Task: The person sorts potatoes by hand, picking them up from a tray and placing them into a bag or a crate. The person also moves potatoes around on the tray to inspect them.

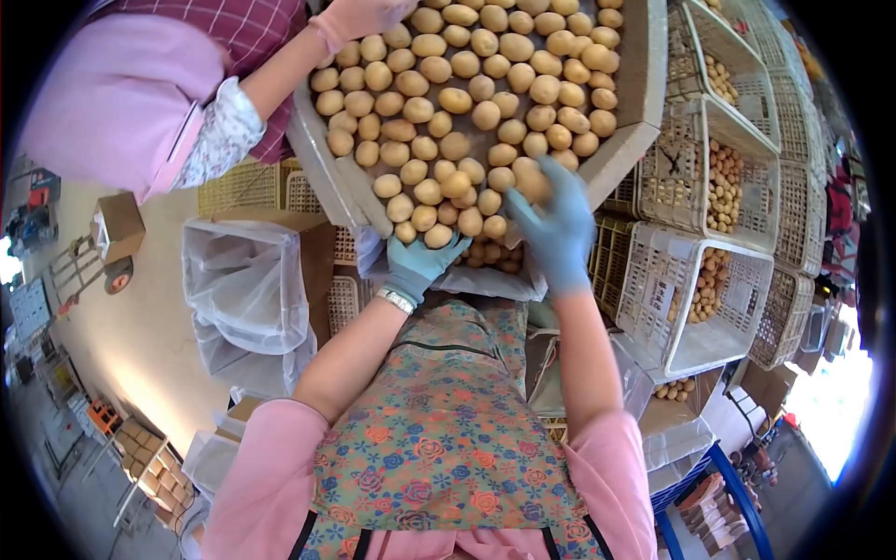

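Observation:
Many round, yellow-brown, potato-like pieces (pixel 455 100) lie in a grey-rimmed sorting tray (pixel 627 140) that narrows toward me. My left hand (pixel 420 266), in a blue-grey glove, rests at the tray's narrow outlet with thumb and fingers apart, touching the lowest pieces. My right hand (pixel 560 224), gloved alike and smeared by motion, is at the tray's right side. Its fingers and thumb close round one blurred potato-like piece (pixel 530 179). Below the outlet, more pieces lie in a plastic-lined container (pixel 490 282), partly hidden by my hands.
A co-worker's gloved hand (pixel 359 19) reaches over the tray's upper left. White plastic crates (pixel 653 289) holding similar pieces stack at the right. Left of me stands a carton with a clear plastic liner (pixel 247 289). A blue cart frame (pixel 742 499) stands at lower right.

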Tool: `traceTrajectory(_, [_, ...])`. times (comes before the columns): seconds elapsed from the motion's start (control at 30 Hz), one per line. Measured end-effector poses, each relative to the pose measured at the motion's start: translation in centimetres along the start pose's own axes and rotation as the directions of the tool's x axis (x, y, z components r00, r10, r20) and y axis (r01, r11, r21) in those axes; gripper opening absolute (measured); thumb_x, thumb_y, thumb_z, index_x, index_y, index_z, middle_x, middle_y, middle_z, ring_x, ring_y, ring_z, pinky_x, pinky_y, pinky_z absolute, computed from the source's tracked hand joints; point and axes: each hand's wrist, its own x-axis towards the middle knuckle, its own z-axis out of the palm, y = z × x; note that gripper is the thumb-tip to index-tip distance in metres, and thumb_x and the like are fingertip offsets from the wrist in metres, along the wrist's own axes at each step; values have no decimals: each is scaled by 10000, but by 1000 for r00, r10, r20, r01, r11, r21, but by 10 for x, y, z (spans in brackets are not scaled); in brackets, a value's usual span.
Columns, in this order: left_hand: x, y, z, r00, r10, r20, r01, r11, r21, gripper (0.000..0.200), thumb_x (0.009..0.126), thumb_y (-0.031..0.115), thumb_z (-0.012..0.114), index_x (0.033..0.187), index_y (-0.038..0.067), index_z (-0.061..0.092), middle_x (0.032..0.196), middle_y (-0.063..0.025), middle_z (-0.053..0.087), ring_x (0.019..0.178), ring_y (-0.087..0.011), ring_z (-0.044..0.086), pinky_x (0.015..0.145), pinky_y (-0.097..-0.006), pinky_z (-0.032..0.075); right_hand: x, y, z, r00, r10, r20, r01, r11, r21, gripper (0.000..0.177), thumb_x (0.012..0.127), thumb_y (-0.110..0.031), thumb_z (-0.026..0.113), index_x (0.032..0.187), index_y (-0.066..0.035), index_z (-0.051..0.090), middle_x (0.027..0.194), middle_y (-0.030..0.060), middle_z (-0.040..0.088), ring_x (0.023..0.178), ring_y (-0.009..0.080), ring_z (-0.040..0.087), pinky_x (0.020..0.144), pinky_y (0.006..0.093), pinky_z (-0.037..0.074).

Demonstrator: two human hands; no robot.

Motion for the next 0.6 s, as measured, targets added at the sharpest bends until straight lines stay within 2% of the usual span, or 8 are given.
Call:
traceTrajectory(0.07, [-4,3,4,999,30,36,-30,999,19,629,1052,442,547,1579,150,366,1636,-46,400,1484,-209,398,1213,-408,382,-81,23,-38,949,277,-150,-276,961,33,478,827,-275,832,1191,-19,658,1124,162,702,999,266,690,915,377,549])
traceTrajectory(0.2, [-1,-4,-10,997,72,41,-75,578,812,629,1040,476,551,1570,177,395,1613,-15,435,1471,-202,414,1201,-401,391,-251,106,-82,633,759,150,-661,632,-405,387,906,-297,724,1186,-40,649,1086,198,711,900,388,689,809,453,567])
traceTrajectory(0.3, [1,2,-1,982,180,56,-146,533,833,634,1040,502,528,1565,170,402,1604,-17,444,1473,-194,412,1208,-403,382,-357,181,-72,619,742,257,-327,542,-774,397,922,-315,700,1205,-39,665,1137,207,700,957,403,683,823,466,568])
traceTrajectory(0.33, [0,4,-2,1000,8,10,-10,983,181,651,1035,514,536,1570,172,390,1609,-20,436,1478,-201,404,1208,-406,382,-361,190,-60,801,489,346,-151,723,-674,392,932,-315,683,1215,-44,671,1151,204,695,983,398,680,847,463,562])
traceTrajectory(0.37, [-2,5,-2,985,-140,103,174,796,-579,669,1030,525,545,1575,175,378,1613,-23,428,1482,-207,397,1209,-408,383,-361,194,-50,903,188,387,64,831,-553,388,943,-314,666,1226,-49,678,1164,201,691,1009,393,676,872,460,557])
traceTrajectory(0.4, [0,-10,-19,985,-83,151,139,900,-414,681,1034,519,537,1591,183,335,1636,-37,387,1499,-230,370,1219,-428,375,-275,119,-41,818,421,392,-257,877,-407,347,957,-282,646,1219,-59,687,1153,184,695,1020,374,673,923,441,538])
traceTrajectory(0.5, [0,-12,-20,988,76,135,-90,991,99,687,1033,526,525,1590,173,335,1630,-52,395,1488,-250,386,1216,-446,377,-145,8,2,925,53,377,-34,998,-58,284,940,-131,635,1210,-57,679,1168,140,698,1055,346,658,934,437,520])
traceTrajectory(0.6, [-1,-12,-22,986,-143,-85,90,889,-449,659,1029,566,443,1553,169,408,1598,-66,442,1456,-300,422,1192,-495,385,-95,-14,66,911,-251,327,305,945,-123,386,892,-131,658,1277,-118,660,1245,84,679,1090,285,650,928,422,518])
